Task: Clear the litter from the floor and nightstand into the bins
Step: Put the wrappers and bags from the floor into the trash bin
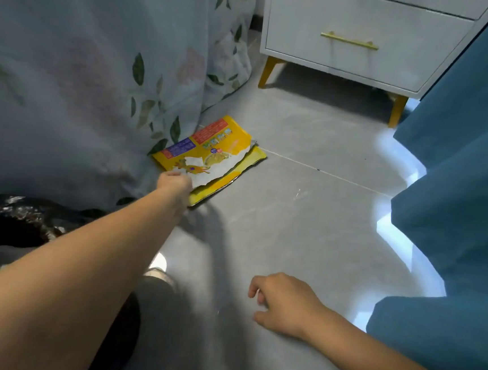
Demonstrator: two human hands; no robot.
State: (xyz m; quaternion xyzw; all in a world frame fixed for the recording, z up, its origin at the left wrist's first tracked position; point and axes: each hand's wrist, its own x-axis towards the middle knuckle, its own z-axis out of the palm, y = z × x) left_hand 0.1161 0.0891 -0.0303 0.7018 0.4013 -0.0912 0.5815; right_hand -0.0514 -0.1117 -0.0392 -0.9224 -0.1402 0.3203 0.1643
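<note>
Two hands: right hand (281, 303) loosely curled, idle; left hand (175, 185) on one torn yellow packet (209, 158), grip unclear.

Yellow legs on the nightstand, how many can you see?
2. One yellow leg is under the nightstand's front left corner, the other under its front right corner. Any back legs are hidden.

Torn yellow snack bag (210, 155), flat on grey floor (307, 220), against floral bedspread (83, 82)

On the grey tiled floor (307, 220) lies a torn yellow packet (210, 155), near the nightstand's (352, 41) gold legs.
</note>
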